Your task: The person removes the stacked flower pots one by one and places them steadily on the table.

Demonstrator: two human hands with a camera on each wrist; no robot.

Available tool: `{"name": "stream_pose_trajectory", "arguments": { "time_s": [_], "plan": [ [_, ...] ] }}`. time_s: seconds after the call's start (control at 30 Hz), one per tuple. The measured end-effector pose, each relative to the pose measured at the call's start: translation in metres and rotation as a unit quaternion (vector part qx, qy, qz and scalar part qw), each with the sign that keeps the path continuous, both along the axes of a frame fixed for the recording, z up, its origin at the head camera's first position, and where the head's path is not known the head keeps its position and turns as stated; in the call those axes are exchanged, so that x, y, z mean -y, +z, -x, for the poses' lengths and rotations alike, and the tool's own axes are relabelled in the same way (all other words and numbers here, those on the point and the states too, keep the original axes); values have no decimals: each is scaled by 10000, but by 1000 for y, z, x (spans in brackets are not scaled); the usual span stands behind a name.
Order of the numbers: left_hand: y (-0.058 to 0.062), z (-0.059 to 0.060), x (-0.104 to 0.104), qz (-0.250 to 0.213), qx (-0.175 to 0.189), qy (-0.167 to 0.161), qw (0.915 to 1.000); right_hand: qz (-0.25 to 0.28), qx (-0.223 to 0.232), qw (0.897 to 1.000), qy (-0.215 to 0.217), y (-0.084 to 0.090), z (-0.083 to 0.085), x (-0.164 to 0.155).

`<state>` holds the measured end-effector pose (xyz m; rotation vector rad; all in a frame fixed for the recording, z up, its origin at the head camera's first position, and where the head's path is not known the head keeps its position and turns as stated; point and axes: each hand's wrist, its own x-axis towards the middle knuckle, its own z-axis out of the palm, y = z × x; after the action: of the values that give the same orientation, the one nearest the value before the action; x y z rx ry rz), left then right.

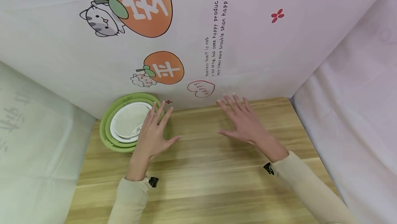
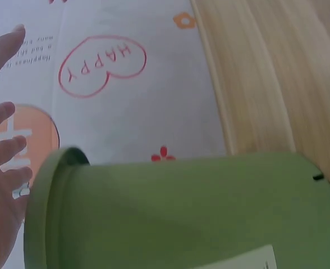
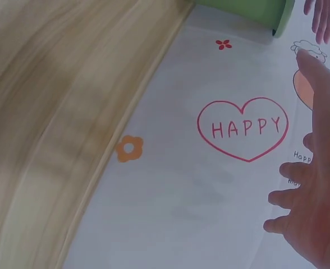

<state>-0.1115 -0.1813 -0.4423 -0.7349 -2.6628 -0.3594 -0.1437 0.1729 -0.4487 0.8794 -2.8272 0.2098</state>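
Note:
A round green bucket-like container (image 1: 107, 132) stands at the table's back left, with a white round piece (image 1: 128, 119) with a small patch of holes at its top. My left hand (image 1: 152, 136) is spread above the container's right side and hides part of it; the left wrist view shows the tall green wall (image 2: 182, 207) below the fingers, with a gap between. Over the table's back right hovers my right hand (image 1: 246, 124), its fingers spread and holding nothing. The right wrist view shows the right hand (image 3: 322, 185) apart from the container (image 3: 255, 11).
A wood-grain table (image 1: 198, 179) lies beneath both hands. Behind it rises a white printed cloth (image 1: 248, 55) with fruit drawings and a heart. Pale cloth walls (image 1: 37, 131) border the left and right sides. Each sleeve has a black wrist device (image 1: 153, 182) at its cuff.

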Motion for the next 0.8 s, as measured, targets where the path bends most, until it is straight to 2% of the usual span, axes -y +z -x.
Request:
{"name": "stream_pose_trajectory", "arguments": {
  "time_s": [0.53,0.8],
  "plan": [
    [3,1,38,-216,-124,433,9988,80,87,9984,560,12,11,46],
    [2,-3,58,-279,50,887,9957,-82,8,9958,908,19,17,80]
  ]
}}
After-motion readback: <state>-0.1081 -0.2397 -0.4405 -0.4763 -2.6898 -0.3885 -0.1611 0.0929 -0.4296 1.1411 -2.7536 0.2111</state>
